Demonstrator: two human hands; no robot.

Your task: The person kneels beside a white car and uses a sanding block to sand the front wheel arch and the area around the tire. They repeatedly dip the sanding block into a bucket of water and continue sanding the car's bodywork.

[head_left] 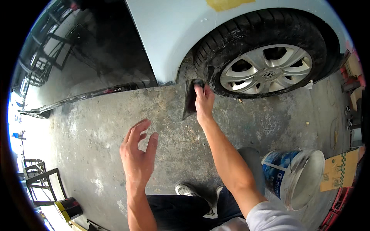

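Note:
My right hand [205, 101] reaches forward to the rear edge of the wheel arch, its fingers closed on the upper part of a dark flat flap [189, 101]. That flap looks like a mud flap and hangs just beside the tyre [204, 63]; whether it is fixed to the car is hidden by my fingers. My left hand [138, 152] holds nothing and hovers over the floor, with thumb and slightly bent fingers apart. Above both hands is the pale fender [165, 34] with a yellowish patch [227, 4], and a silver alloy wheel [268, 71].
A glossy black door [104, 57] is left of the fender. On the concrete floor [96, 127], a white-and-blue bucket [283, 173] stands by my right knee, near a cardboard piece [339, 171]. At lower left are a black-and-yellow pail [69, 209] and dark frames [46, 181].

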